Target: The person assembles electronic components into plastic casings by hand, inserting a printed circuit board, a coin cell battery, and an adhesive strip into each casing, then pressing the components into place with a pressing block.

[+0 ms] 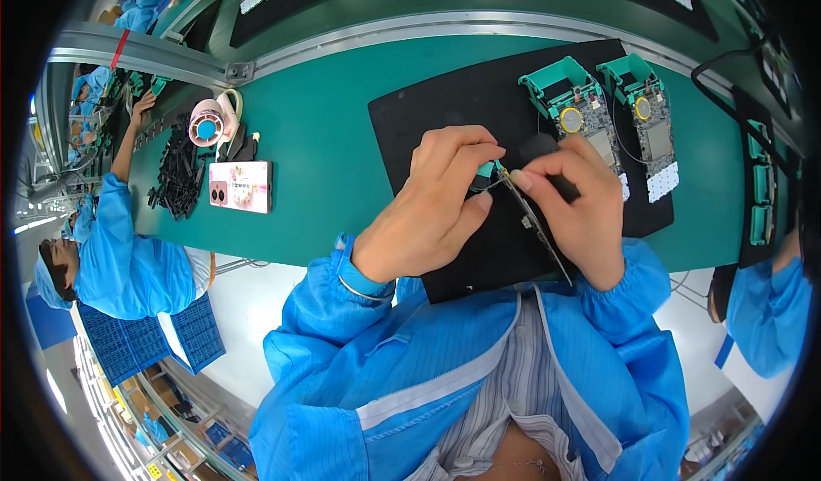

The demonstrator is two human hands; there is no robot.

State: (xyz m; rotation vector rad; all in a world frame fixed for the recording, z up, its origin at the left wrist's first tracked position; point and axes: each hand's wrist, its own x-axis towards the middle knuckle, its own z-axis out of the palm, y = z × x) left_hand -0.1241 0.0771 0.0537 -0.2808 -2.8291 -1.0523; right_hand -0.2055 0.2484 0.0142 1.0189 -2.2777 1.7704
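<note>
Over a black mat (410,130), a circuit board (532,216) is tilted nearly edge-on between my hands. My left hand (432,203) is closed on a small teal plastic part (487,170) at the board's upper end; a thin dark wire curves beneath it. Thumb and fingers of my right hand (581,203) pinch the board's edge near that same end. Beside the right fingers is a dark grey rounded piece (539,147), partly hidden, whose kind I cannot tell. Two more boards with teal plastic holders (560,83) and yellow round parts lie at the mat's right side.
Left on the green table (316,139) lie a pink patterned phone (240,187), a pink-and-white round device (208,126) and a heap of black plastic parts (177,169). A metal rail (376,32) runs along the far edge. Co-workers in blue sit at both sides.
</note>
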